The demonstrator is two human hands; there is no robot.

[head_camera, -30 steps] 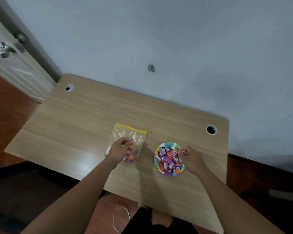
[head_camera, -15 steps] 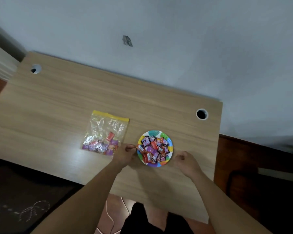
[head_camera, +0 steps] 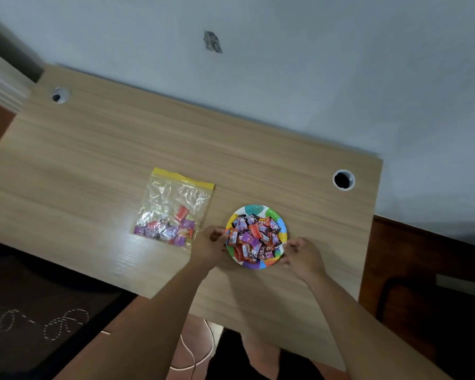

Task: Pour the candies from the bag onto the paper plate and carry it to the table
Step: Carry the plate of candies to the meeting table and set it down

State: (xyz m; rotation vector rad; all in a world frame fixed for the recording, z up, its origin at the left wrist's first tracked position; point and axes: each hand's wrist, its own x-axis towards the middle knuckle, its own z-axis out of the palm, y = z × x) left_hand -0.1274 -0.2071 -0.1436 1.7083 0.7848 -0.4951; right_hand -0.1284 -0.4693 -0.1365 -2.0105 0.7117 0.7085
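Paper plate (head_camera: 279,225) near the front right part of the worktop (head_camera: 93,165), well inside every edge; bare wood open behind it up to the wall (head_camera: 313,64) and to the right as far as the cable hole (head_camera: 343,179). Left hand (head_camera: 210,246) at the plate's left rim, fingers (head_camera: 217,233) curled narrow at that rim; right hand (head_camera: 303,255) at the lower right rim, fingers (head_camera: 291,246) likewise curled close. Actual grip on the rim not resolvable for either hand. Plate flat on the wood, heaped with wrapped candies (head_camera: 254,238) in red, purple and black.

Bag (head_camera: 173,207) flat to the left of the plate, apart from it, just beside the left hand; clear plastic with a yellow zip strip along the far edge, a small remainder of sweets gathered at its near end. Wide open wood left of and behind the bag.

Worktop of pale wood grain, set askew in the frame, rear edge against a grey-white wall bearing one dark mark (head_camera: 212,42). Dark floor covering (head_camera: 39,311) with a dotted pattern below the front edge at left; reddish floor and a white cable (head_camera: 192,357) beneath the front edge.

Counts: one plate, one bag, two cable holes (head_camera: 58,96), two hands, candies too many and too small to number.
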